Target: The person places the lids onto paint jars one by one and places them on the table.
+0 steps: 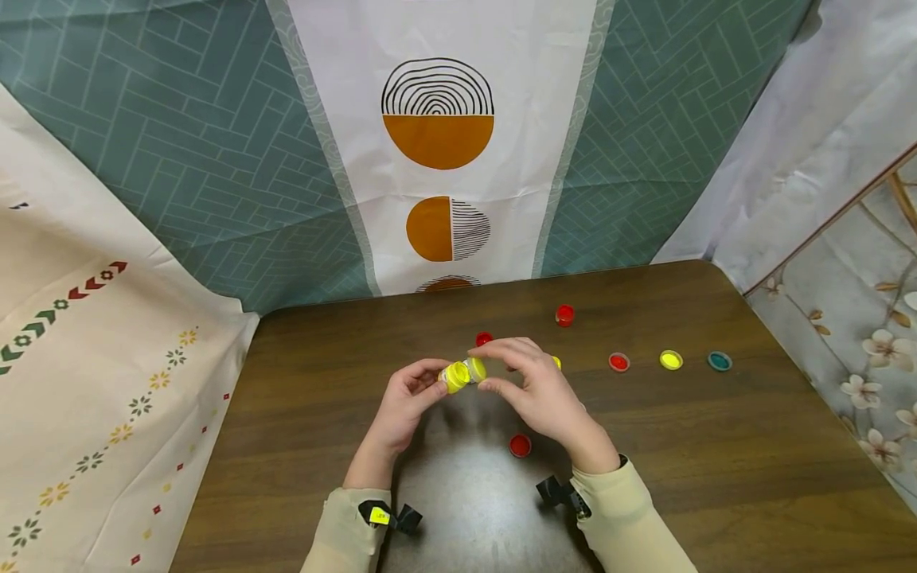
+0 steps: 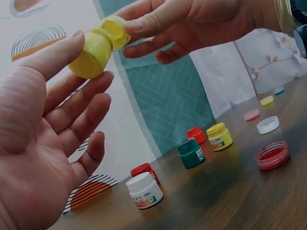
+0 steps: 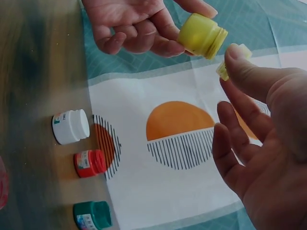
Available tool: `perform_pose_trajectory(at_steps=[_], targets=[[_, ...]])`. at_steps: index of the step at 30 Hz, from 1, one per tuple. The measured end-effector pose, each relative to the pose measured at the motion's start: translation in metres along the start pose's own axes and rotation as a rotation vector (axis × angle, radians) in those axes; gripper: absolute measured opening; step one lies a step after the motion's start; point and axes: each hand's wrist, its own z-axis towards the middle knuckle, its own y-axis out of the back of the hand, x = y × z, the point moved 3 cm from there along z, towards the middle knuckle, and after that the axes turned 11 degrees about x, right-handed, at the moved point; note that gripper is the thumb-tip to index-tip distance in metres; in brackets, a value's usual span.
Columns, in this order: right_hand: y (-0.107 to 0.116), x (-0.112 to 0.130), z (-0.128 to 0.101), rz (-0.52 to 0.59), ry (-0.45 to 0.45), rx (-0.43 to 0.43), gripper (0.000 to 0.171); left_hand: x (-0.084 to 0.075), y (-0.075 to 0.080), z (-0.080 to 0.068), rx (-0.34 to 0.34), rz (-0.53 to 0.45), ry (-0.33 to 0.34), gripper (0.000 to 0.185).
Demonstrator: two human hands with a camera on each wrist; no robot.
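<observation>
Head view puts the yellow jar [image 1: 455, 376], pinched in the left hand [image 1: 404, 406] above the tabletop [image 1: 716, 477], mouth rightward toward its lid [image 1: 476, 368] clamped by right hand [image 1: 533, 390] fingers; left wrist: lid [image 2: 115, 30] touching rim; right wrist: slight gap, contents hidden.

The left hand [image 2: 43, 143] pinches a yellow pot [image 2: 91, 55] aloft while the right hand [image 2: 192, 21] holds its yellow lid [image 2: 115, 29] at the mouth, above white [image 2: 144, 190], green [image 2: 191, 153] and yellow [image 2: 219, 136] pots on the counter [image 2: 230, 196].
</observation>
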Motion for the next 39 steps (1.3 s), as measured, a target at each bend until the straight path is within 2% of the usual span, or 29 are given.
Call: perform_pose_trajectory(at_steps=[8, 20, 29, 39], targets=[[-0.0009, 0.0056, 0.0009, -0.075, 0.071, 0.000, 0.046, 0.0015, -0.0030, 0.0023, 0.033, 0.013, 0.002, 0.035], [-0.0021, 0.0048, -0.0019, -0.094, 0.115, 0.000, 0.047, -0.0013, -0.0061, 0.0038, 0.070, 0.020, 0.020, 0.034], [-0.0037, 0.0042, -0.0020, -0.090, 0.110, 0.022, 0.048, 0.0038, -0.0068, 0.0037, 0.097, 0.006, 0.022, 0.034], [-0.0031, 0.0036, -0.0030, -0.173, 0.123, 0.060, 0.044, 0.0028, -0.0078, 0.0029, 0.113, 0.015, 0.039, 0.035]])
